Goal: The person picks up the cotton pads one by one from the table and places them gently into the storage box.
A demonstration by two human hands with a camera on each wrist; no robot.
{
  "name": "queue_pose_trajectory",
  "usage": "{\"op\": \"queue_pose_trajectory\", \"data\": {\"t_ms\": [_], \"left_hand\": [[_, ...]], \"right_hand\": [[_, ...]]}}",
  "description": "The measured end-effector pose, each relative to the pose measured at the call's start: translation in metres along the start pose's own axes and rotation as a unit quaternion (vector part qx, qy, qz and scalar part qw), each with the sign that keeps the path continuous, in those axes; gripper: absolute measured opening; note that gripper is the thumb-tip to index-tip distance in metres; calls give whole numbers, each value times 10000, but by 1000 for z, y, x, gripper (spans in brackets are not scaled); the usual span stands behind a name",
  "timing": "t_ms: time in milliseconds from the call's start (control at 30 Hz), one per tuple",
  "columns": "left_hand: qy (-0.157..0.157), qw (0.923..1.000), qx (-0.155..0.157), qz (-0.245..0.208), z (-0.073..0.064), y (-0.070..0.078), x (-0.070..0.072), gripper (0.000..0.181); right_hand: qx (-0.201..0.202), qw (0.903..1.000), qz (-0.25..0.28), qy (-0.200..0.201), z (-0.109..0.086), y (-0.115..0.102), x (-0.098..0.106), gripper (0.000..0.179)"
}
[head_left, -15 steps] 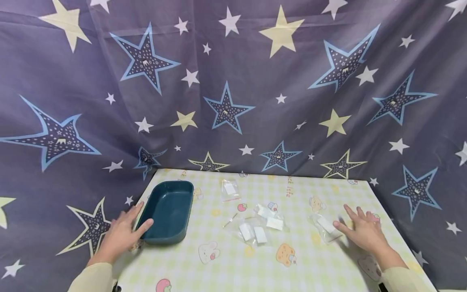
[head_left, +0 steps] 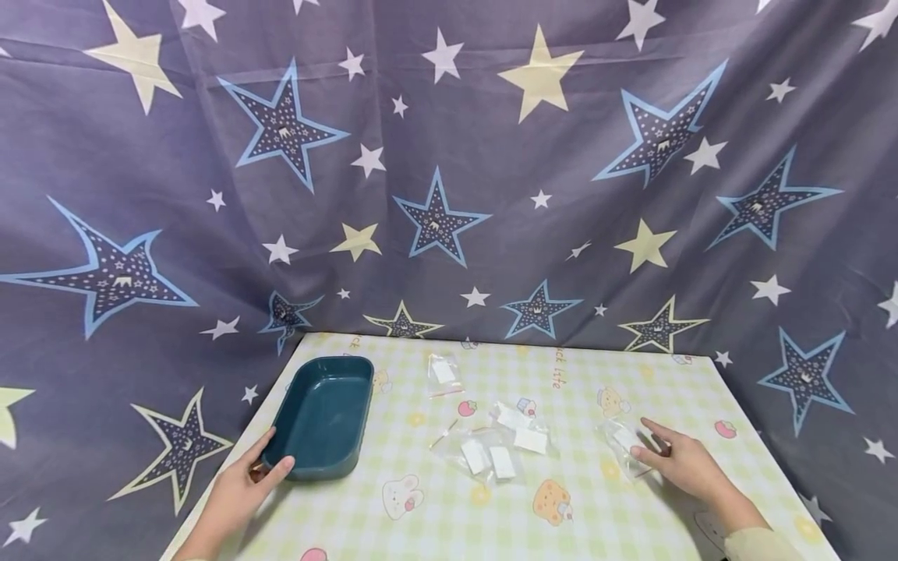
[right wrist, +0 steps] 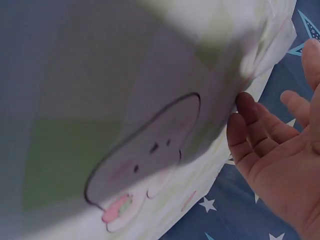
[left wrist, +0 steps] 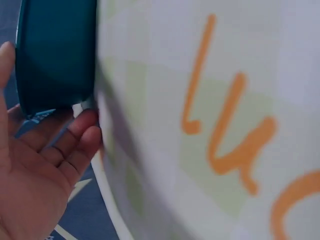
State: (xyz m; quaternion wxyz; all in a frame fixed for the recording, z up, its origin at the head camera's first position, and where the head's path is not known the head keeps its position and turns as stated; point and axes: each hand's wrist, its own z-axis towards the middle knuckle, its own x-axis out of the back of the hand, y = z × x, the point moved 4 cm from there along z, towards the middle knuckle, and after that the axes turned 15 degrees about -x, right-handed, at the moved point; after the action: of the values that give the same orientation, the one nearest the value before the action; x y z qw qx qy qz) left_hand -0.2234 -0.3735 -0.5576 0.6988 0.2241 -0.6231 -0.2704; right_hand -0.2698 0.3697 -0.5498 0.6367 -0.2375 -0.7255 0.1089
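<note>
A dark teal rectangular dish (head_left: 324, 417) stands at the table's left side. My left hand (head_left: 237, 492) grips its near left corner, thumb at the near rim and index finger along the outer side. The left wrist view shows the other fingers bent low beside the dish's end. My right hand (head_left: 691, 469) is over the right side of the table with thumb and index finger spread. Its fingertips are right at the edge of a small clear plastic bag (head_left: 623, 446) with a white rectangular piece inside.
Several similar clear bags with white pieces (head_left: 501, 461) lie grouped mid-table, a thin stick-like piece (head_left: 443, 435) beside them. Another bag (head_left: 443, 372) lies farther back. A checked cartoon cloth (head_left: 393, 538) covers the table; a star-patterned curtain (head_left: 463, 140) hangs behind.
My left hand has closed in on the dish's near left corner. The right hand has lowered and turned inward toward the bag at right, its fingers drawn closer together. The head view has tilted slightly.
</note>
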Motion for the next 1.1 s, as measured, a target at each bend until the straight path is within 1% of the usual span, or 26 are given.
{"op": "queue_pose_trajectory", "data": {"t_ms": [100, 200, 367, 533, 633, 867, 967, 1100], "left_hand": [[179, 9996, 4, -212, -4, -4, -1, 87], [207, 9989, 0, -429, -3, -6, -3, 88], [80, 9976, 84, -679, 0, -9, -5, 92], [-105, 9969, 206, -746, 3, -7, -9, 97], [-84, 9970, 195, -742, 6, -3, -14, 98], [28, 9963, 88, -855, 12, 11, -28, 97], [141, 9962, 4, -865, 12, 18, -32, 92], [257, 9966, -144, -766, 14, 25, -37, 84]], "right_hand": [[152, 9998, 149, 15, -2, -3, -6, 81], [342, 9989, 297, 76, -4, -3, -9, 76], [529, 9979, 370, 110, -6, -3, -14, 66], [599, 9976, 237, 256, -5, -3, -15, 58], [591, 9976, 183, 323, -4, -3, -15, 56], [555, 9981, 103, 260, -1, -3, -15, 54], [472, 9985, 85, 274, 0, -3, -16, 52], [381, 9988, 33, 300, 0, -4, -18, 47]]}}
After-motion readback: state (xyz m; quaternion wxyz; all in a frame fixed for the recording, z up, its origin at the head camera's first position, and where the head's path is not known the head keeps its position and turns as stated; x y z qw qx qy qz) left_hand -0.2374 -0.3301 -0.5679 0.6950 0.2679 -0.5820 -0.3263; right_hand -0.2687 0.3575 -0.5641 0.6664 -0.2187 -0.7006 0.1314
